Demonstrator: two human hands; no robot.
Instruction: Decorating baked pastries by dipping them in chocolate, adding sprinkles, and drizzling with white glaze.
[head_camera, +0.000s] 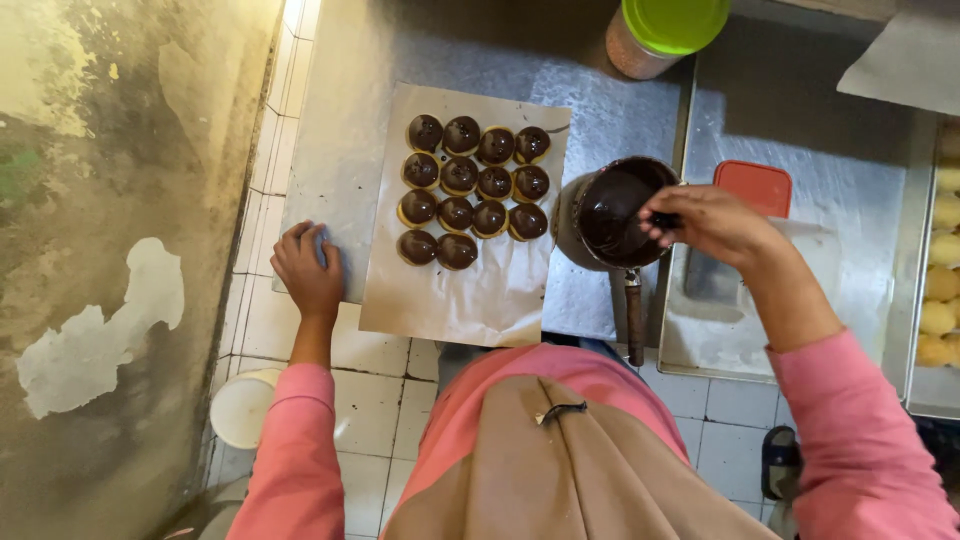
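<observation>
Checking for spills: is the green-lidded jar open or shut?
Shut: the green lid sits flat over the jar, covering its mouth.

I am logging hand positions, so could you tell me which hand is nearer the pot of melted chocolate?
Right. The right hand is over the chocolate pot's rim; the left hand rests across the paper sheet.

- A stained, peeling wall fills the nine o'clock side, with pale patches where the coat has flaked.
- White floor tiles with dark grout run along six o'clock.
- A grey metal bench spans twelve o'clock, evenly lit.
</observation>
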